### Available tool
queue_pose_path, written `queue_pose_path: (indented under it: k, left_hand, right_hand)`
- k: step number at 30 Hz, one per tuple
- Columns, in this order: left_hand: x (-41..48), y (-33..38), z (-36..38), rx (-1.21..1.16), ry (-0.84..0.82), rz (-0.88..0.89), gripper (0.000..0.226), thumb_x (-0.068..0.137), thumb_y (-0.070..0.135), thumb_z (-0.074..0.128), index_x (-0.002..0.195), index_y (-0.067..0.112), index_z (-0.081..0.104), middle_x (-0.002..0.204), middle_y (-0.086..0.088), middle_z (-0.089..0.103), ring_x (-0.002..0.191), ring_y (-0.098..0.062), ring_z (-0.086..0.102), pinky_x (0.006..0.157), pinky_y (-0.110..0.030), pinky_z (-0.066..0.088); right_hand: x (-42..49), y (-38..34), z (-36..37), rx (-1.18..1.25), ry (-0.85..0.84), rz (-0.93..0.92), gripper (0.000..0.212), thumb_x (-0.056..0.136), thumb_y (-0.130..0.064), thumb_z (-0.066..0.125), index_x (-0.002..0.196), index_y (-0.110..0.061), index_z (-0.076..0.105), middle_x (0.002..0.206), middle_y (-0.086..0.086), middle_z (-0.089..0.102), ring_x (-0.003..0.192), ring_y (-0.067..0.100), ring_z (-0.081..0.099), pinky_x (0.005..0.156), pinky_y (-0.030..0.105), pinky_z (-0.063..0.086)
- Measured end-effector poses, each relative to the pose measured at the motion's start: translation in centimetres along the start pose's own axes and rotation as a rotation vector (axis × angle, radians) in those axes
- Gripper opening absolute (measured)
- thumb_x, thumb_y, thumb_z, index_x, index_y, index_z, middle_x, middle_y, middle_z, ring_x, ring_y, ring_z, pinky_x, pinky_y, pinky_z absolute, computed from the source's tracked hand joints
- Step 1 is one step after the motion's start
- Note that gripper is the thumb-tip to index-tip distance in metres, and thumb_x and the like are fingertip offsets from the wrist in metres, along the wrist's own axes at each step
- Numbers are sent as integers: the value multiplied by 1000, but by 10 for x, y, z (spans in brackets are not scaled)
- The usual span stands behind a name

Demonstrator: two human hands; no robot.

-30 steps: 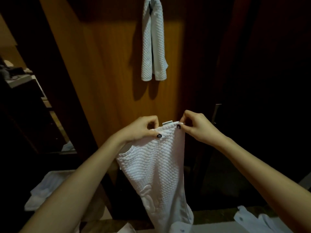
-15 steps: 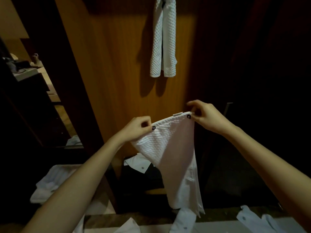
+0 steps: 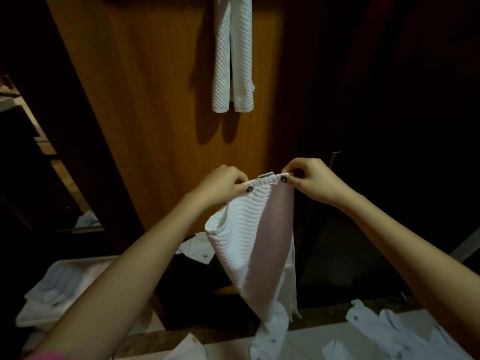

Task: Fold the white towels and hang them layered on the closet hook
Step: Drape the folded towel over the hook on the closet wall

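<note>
A white textured towel (image 3: 249, 237) hangs folded lengthwise in front of me, its top edge with a small label held up. My left hand (image 3: 223, 184) pinches the top left corner and my right hand (image 3: 311, 179) pinches the top right corner, close together. The lower end droops toward the floor. Another white towel (image 3: 233, 55) hangs folded over the hook on the wooden closet panel (image 3: 155, 113); the hook itself is out of view above.
More white cloths lie around: a pile at lower left (image 3: 59, 292), one behind the held towel (image 3: 197, 248), several on the pale floor at lower right (image 3: 389, 331). Dark shelving stands at left, a dark door with a metal handle (image 3: 335, 158) at right.
My hands have drawn closer together, narrowing the towel's top edge. The view has shifted slightly, so the hanging towel sits higher in the frame.
</note>
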State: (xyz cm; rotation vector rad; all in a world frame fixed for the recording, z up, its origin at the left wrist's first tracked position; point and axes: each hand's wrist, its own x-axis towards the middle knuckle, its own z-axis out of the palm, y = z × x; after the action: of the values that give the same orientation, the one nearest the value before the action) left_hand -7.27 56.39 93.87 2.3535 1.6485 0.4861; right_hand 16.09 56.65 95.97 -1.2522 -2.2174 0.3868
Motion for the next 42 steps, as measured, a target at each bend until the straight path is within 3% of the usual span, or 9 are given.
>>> queue_pose_path:
  k: [8, 14, 21, 27, 29, 31, 35, 39, 42]
  left_hand:
    - [-9, 8, 9, -138, -78, -145, 22, 83, 28, 77, 88, 11, 64, 79, -2, 71, 52, -10, 69, 58, -32, 59]
    - [-21, -8, 20, -482, -65, -181, 17, 86, 17, 74, 78, 8, 62, 78, -8, 70, 64, -20, 73, 54, -27, 57]
    - [-19, -15, 6, -598, -12, -154, 12, 87, 19, 72, 78, 11, 72, 65, 0, 67, 57, -5, 64, 55, -18, 52]
    - [-18, -3, -30, -524, -13, 5, 8, 85, 18, 73, 80, 15, 69, 79, 4, 63, 74, 6, 59, 69, -10, 47]
    - [-23, 5, -40, -494, -39, 69, 8, 85, 18, 74, 82, 13, 68, 89, -2, 64, 87, -5, 59, 81, -21, 46]
    - [-30, 15, -48, -514, -70, 128, 9, 85, 12, 73, 81, 9, 65, 87, -2, 63, 84, -9, 58, 78, -26, 46]
    - [-46, 29, -61, -580, -110, 219, 27, 84, -1, 69, 71, 17, 55, 70, 20, 54, 69, 3, 48, 65, -11, 38]
    - [-60, 39, -80, -557, -190, 253, 31, 82, 1, 71, 66, 16, 49, 69, 9, 46, 68, -3, 42, 64, -13, 34]
    - [-70, 36, -94, -585, -143, 236, 26, 76, 15, 68, 63, 19, 45, 69, 6, 42, 69, -6, 39, 63, -18, 31]
  right_hand:
    - [-2, -5, 10, 78, 29, 37, 13, 92, -14, 61, 87, -23, 68, 85, -15, 65, 82, -4, 61, 65, 6, 45]
    - [-5, -9, 7, 99, -4, 4, 10, 93, -15, 63, 90, -24, 67, 89, -17, 63, 85, -3, 61, 66, 3, 43]
    - [-16, -11, 2, 92, -49, -44, 5, 94, -18, 63, 94, -23, 66, 92, -15, 61, 90, 1, 59, 76, 14, 45]
    - [-21, -15, -19, 141, -76, 20, 4, 92, -23, 66, 93, -25, 69, 93, -13, 68, 91, -1, 62, 80, 17, 48]
    - [-24, -15, -25, 154, -86, 25, 7, 92, -21, 65, 90, -27, 68, 93, -10, 69, 91, 1, 63, 81, 21, 49]
    - [-24, -16, -26, 165, -64, 0, 9, 93, -16, 64, 91, -24, 68, 93, -6, 69, 91, 8, 64, 84, 31, 51]
    - [-18, -25, -22, 347, -38, -86, 18, 92, -8, 64, 90, -26, 67, 112, -2, 64, 108, 11, 61, 96, 31, 49]
    - [-2, -40, -13, 437, -166, -159, 8, 93, -12, 63, 97, -14, 69, 132, -9, 53, 134, 6, 44, 109, 30, 38]
    - [8, -53, -12, 578, -237, -182, 7, 94, -9, 61, 97, -6, 66, 113, -6, 65, 116, 8, 59, 98, 29, 47]
